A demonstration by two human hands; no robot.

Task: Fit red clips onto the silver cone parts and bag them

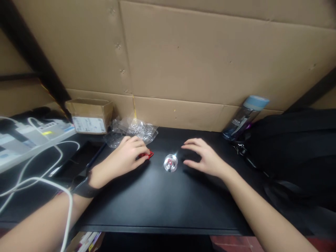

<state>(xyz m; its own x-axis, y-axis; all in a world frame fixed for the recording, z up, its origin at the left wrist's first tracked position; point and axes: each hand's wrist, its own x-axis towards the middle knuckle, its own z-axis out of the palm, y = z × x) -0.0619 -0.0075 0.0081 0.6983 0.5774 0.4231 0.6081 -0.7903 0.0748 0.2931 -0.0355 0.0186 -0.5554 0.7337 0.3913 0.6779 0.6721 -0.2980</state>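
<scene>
Near the middle of the black desk, my left hand (133, 152) is closed with thumb and fingers on a small red thing (150, 154). Most of it is hidden under my fingers, and its kind cannot be made out. To the right of it a small, clear, shiny round object (170, 163) with a red centre lies on the desk, touched by neither hand. My right hand (201, 156) is just to the right of this round object, thumb and fingers apart, holding nothing.
Crumpled clear plastic wrap (139, 127) and a small cardboard box (90, 117) are behind my left hand. White cables (61, 154) cross my left forearm near a dark phone-like slab (78, 159). A blue-capped bottle (244, 117) and a black bag (294, 150) stand right.
</scene>
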